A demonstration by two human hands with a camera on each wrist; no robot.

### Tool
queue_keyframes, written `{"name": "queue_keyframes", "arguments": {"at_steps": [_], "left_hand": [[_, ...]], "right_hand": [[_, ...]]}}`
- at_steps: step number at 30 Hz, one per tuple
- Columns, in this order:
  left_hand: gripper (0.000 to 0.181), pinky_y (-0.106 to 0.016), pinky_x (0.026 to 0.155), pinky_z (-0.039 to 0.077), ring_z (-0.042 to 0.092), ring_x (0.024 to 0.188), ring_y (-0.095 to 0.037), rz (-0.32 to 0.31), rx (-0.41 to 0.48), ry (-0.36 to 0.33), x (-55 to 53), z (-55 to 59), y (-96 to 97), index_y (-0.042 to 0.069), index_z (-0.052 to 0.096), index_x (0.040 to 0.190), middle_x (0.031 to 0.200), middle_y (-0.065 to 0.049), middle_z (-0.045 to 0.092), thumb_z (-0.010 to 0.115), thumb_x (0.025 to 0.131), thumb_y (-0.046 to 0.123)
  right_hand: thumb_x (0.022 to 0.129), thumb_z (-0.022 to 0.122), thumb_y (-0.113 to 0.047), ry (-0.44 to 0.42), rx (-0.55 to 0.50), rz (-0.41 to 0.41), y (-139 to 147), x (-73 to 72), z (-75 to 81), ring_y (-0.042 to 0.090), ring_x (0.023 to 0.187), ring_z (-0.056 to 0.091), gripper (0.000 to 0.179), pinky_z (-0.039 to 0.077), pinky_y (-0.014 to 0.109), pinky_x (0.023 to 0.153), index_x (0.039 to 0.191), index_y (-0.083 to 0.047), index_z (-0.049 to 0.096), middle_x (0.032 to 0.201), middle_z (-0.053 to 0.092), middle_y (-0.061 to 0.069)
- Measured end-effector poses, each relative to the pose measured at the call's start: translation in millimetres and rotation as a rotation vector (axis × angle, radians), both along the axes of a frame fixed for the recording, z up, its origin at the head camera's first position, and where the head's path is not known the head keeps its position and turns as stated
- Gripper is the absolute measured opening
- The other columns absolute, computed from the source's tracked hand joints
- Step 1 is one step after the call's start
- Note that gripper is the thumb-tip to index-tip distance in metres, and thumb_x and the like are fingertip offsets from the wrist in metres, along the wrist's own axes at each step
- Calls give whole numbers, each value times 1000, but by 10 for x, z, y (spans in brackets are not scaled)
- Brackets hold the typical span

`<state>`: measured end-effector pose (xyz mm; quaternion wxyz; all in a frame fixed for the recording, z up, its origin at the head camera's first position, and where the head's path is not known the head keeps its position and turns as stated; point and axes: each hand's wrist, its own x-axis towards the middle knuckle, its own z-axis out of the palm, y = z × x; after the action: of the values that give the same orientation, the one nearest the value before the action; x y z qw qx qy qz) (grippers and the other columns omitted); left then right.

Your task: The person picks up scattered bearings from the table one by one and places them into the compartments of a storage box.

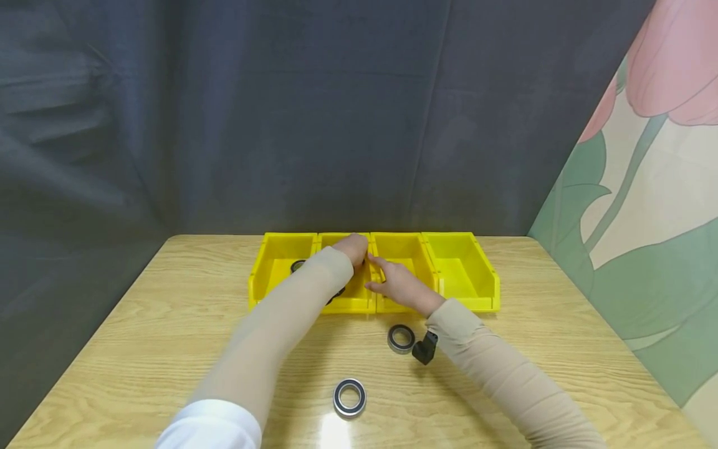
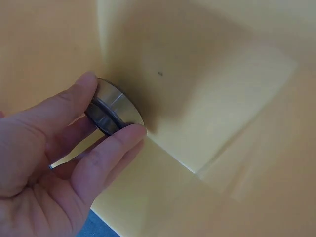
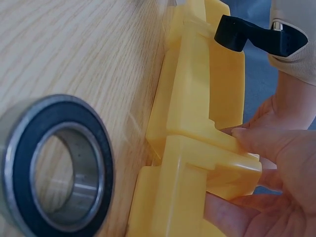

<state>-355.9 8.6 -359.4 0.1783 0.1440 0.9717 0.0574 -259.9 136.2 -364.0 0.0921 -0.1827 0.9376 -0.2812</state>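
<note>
My left hand (image 1: 353,247) reaches into the second yellow bin from the left (image 1: 356,304). In the left wrist view, its thumb and fingers pinch a metal ring bearing (image 2: 116,102) by the rim, close to the bin's inner surface. My right hand (image 1: 401,285) is over the third bin (image 1: 401,244), thumb and forefinger spread toward the wall it shares with the second; in the right wrist view its fingertips are at the bin edges. A dark-sealed bearing (image 1: 399,351) lies on the table in front of the bins, and another bearing (image 1: 349,411) lies nearer me.
The leftmost bin (image 1: 275,249) has a dark ring (image 1: 296,266) in it, partly hidden by my left sleeve. At the right end of the row is another yellow bin (image 1: 462,274). Behind the wooden table (image 1: 140,349) hangs a dark curtain (image 1: 314,125).
</note>
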Motion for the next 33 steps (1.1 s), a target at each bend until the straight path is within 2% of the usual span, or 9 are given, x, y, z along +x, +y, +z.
{"name": "queue_keyframes", "arguments": {"at_steps": [7,14,21,28,33], "left_hand": [[7,-28,66,48,57,77,-20,19,29,5,31,-16,-3,6,71,95,97,-8,66,67,90,4],[5,-28,64,46,56,74,-21,22,83,-2,82,-4,-37,5,71,91,92,-8,63,66,90,5],[5,-26,55,43,51,65,-20,19,126,-6,135,-4,-75,4,70,92,86,-9,62,66,89,2],[6,-26,51,41,46,58,-19,33,151,-15,130,-21,-74,4,69,93,78,-8,58,68,88,0],[5,-27,53,42,49,62,-19,23,133,2,108,-55,-70,4,70,91,81,-8,60,68,87,1]], "right_hand": [[95,63,-26,-4,5,2,0,-5,-16,12,48,28,72,40,31,67,153,-6,25,72,55,5],[95,63,-25,-9,3,-2,-12,10,-9,11,49,27,71,40,30,65,152,-6,26,79,56,6],[95,63,-25,-18,3,-5,-19,31,5,10,45,25,71,36,28,57,153,-6,26,69,52,3],[95,63,-25,-9,7,-7,-19,25,11,10,45,25,71,36,28,57,152,-6,26,61,48,1],[95,63,-26,-7,10,-6,-19,23,3,10,45,25,72,37,28,59,153,-7,26,63,48,0]]}}
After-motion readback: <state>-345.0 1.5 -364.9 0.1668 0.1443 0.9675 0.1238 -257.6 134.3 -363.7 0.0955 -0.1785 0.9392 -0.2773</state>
